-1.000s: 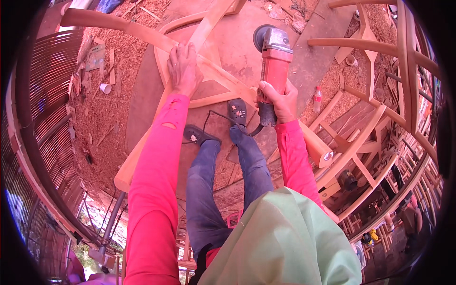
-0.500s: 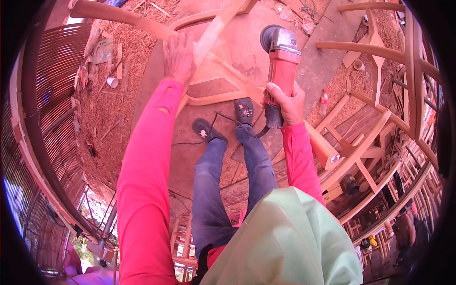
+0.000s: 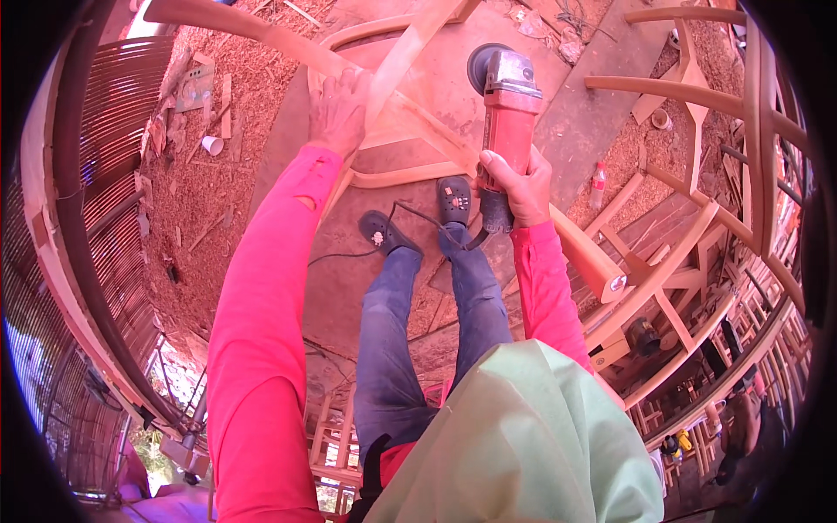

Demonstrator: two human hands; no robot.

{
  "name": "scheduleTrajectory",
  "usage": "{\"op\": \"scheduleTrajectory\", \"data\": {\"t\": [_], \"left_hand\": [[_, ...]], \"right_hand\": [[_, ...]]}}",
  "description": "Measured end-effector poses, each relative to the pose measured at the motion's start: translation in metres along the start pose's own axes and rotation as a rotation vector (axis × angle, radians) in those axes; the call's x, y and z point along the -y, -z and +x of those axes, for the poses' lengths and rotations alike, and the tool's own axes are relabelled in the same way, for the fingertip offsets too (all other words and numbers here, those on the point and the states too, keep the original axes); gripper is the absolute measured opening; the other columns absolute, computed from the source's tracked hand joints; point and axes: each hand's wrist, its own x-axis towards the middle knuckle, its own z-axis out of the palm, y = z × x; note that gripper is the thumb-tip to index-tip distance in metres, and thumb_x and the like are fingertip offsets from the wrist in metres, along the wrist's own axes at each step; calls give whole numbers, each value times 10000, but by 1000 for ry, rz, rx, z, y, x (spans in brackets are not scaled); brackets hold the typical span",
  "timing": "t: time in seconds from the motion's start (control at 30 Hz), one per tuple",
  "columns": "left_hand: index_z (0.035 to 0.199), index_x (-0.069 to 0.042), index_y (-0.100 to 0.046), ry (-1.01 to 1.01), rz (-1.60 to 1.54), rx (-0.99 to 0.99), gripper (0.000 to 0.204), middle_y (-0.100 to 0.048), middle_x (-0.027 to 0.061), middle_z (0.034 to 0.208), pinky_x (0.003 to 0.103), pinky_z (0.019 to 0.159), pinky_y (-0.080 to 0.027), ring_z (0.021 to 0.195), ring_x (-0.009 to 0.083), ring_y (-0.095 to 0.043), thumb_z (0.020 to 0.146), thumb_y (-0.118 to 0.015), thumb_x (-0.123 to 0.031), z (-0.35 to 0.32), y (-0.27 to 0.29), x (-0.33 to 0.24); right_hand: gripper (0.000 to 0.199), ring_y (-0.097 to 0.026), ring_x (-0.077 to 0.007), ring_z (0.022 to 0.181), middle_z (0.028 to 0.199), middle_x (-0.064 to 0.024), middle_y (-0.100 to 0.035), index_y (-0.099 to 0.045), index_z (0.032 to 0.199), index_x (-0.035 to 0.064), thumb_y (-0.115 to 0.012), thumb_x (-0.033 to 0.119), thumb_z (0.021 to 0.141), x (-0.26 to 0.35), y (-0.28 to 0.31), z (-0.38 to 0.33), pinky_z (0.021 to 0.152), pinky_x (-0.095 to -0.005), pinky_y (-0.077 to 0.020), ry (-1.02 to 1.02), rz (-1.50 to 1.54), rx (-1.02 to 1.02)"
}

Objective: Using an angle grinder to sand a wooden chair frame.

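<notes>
My left hand (image 3: 340, 112) grips a pale wooden chair frame (image 3: 408, 54) near the joint where several of its bars meet. Its fingers lie over the wood and curl partly out of sight. In my right hand (image 3: 525, 187) is a red angle grinder (image 3: 508, 131), held by its body with the thumb across it. The grinder's dark round disc (image 3: 480, 68) is up at the far end, to the right of the frame and apart from it. Whether the disc is spinning, I cannot tell. A black cord (image 3: 418, 209) runs from the grinder's rear end past my shoes.
More wooden chair frames (image 3: 671, 87) stand at the right, with stacked parts below them. Sawdust and scraps cover the ground, where a white cup (image 3: 212, 146) and a plastic bottle (image 3: 598, 185) lie. A slatted screen (image 3: 122, 113) rises at the left. Another person (image 3: 741, 418) is at the lower right.
The grinder in my right hand has shifted slightly left, toward the chair frame. My left hand keeps its place on the wood, and the whole view has drifted a little.
</notes>
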Motion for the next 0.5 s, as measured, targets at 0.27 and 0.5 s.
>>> {"op": "scheduleTrajectory", "data": {"t": [0.27, 0.5], "left_hand": [[1537, -146, -493, 189, -81, -36, 690, -484, 163, 1455, 510, 1035, -450, 1276, 368, -500, 879, -693, -90, -2, 0, -35], [1521, -155, -505, 195, -114, -67, 671, -488, 138, 1453, 509, 1031, -463, 1280, 357, -501, 880, -696, -97, -14, -8, -40]], "right_hand": [[324, -691, -181, 583, 786, -91, -675, -604, 1083, 1, -821, 135, 884, 4, -3, -6, 472, -322, -564, -47, -27, 5], [322, -686, -179, 586, 796, -88, -677, -608, 1077, 0, -825, 135, 881, -3, -6, -9, 505, -319, -561, -13, -43, 39]]}}
